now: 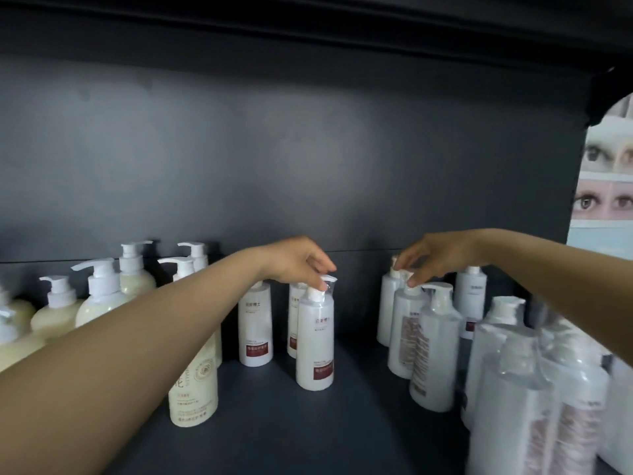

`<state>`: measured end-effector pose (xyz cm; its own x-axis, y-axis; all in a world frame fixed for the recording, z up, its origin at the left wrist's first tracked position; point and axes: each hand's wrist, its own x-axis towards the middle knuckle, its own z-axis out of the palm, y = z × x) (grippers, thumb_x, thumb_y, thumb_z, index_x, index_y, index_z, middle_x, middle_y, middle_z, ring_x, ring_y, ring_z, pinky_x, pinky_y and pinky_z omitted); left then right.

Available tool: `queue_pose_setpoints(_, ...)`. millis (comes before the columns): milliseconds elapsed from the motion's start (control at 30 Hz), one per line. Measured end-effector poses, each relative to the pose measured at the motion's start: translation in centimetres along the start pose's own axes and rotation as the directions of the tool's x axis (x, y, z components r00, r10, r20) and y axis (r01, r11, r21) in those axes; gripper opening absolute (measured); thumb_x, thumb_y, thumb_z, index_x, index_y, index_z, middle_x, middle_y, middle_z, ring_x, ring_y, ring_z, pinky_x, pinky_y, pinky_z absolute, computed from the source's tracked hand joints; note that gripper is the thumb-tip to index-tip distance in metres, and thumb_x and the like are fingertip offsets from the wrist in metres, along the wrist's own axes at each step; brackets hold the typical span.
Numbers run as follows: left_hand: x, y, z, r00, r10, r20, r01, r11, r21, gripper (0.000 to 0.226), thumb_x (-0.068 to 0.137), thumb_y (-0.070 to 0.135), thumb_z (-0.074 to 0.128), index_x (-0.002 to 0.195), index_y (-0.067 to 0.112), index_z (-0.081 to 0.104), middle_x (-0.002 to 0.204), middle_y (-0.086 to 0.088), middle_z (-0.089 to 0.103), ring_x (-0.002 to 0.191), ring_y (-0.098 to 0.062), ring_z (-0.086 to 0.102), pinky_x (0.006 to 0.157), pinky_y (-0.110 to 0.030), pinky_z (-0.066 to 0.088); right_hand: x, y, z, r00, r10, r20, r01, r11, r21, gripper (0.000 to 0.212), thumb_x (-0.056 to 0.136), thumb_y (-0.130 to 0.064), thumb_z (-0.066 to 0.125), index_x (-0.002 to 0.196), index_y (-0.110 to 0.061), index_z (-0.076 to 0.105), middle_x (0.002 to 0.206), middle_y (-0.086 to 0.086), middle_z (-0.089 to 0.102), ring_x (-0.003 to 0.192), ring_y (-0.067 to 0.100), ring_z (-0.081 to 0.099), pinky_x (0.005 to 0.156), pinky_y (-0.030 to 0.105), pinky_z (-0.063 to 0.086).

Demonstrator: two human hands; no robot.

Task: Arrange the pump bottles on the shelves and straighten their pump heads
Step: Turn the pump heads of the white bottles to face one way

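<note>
Scene: We reach both bare arms into a dark grey shelf (274, 423) stocked with pump bottles.
Left hand: Our left hand (298, 260), centre of the frame, curls its fingertips (322, 285) round the pump head (323, 286) of a white bottle with a dark red label (315, 341), pinching it from above.
That bottle: It stands upright at centre frame, forward of two like bottles (255, 327) just behind it, its pump wrapped in clear film.
Right hand: Our right hand (435, 257), right of centre, pinches the pump top (412, 286) of a white bottle (402, 330) in the right-hand cluster, fingers bent down onto it.
Right cluster: Film-wrapped white bottles (435, 347) crowd the lower right of the frame, touching one another; the nearest ones are blurred.
Left cluster: Cream-coloured pump bottles (99, 296) fill the left of the frame, their white pump spouts pointing different ways; one tall cream bottle (193, 389) stands beneath our left forearm.
Edge: A poster of eyes (606, 180) shows at the right edge.
</note>
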<state>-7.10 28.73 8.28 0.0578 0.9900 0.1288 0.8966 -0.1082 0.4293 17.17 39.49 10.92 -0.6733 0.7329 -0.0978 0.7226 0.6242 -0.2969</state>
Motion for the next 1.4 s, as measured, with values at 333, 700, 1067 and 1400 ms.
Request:
queue_pose_setpoints(333, 0.8, 0.0, 1.6, 0.981, -0.024, -0.193, 0.024, 1.000, 0.000, 0.021, 0.079, 0.008, 0.071, 0.100, 0.013, 0.074, 0.103, -0.002, 0.073, 0.087, -0.008, 0.063, 0.084, -0.020, 0.048, 2.5, -0.2, 1.5, 0.985, 0.000, -0.173, -0.016, 0.995, -0.095, 0.029, 0.083, -0.009, 0.067, 0.111, -0.015, 0.068, 0.103, 0.004, 0.065, 0.083, 0.026, 0.067, 0.065, 0.020, 0.052)
queue_pose_setpoints(700, -2.4, -0.9, -1.9, 0.981, -0.068, -0.183, 0.089, 0.991, 0.105, 0.023, 0.079, 0.004, 0.071, 0.101, 0.007, 0.072, 0.103, -0.008, 0.073, 0.087, -0.011, 0.063, 0.090, -0.027, 0.050, 1.6, -5.9, 1.3, 0.964, -0.177, -0.197, 0.184, 0.983, 0.019, 0.028, 0.081, 0.001, 0.067, 0.107, -0.007, 0.069, 0.098, 0.005, 0.067, 0.080, 0.015, 0.062, 0.066, 0.018, 0.053)
queue_pose_setpoints(1067, -4.4, -2.8, -2.4, 0.992, -0.083, -0.093, 0.099, 0.978, 0.182, 0.026, 0.078, 0.002, 0.071, 0.104, 0.007, 0.072, 0.105, -0.006, 0.073, 0.088, -0.007, 0.063, 0.080, -0.012, 0.047, 2.5, -10.1, 4.9, 0.953, -0.284, -0.109, 0.298, 0.944, 0.142, 0.032, 0.080, 0.005, 0.068, 0.110, -0.004, 0.068, 0.115, 0.013, 0.067, 0.109, 0.022, 0.063, 0.091, 0.028, 0.053)
queue_pose_setpoints(1400, -4.8, -3.3, -3.4, 0.997, -0.069, -0.047, 0.077, 0.973, 0.219, 0.022, 0.077, 0.001, 0.071, 0.098, 0.008, 0.074, 0.102, -0.006, 0.073, 0.087, -0.010, 0.063, 0.092, -0.026, 0.048, 2.8, -9.4, 4.4, 0.965, -0.256, -0.049, 0.261, 0.942, 0.213, 0.017, 0.084, -0.001, 0.063, 0.099, -0.007, 0.070, 0.113, 0.013, 0.068, 0.112, 0.026, 0.061, 0.101, 0.037, 0.048)
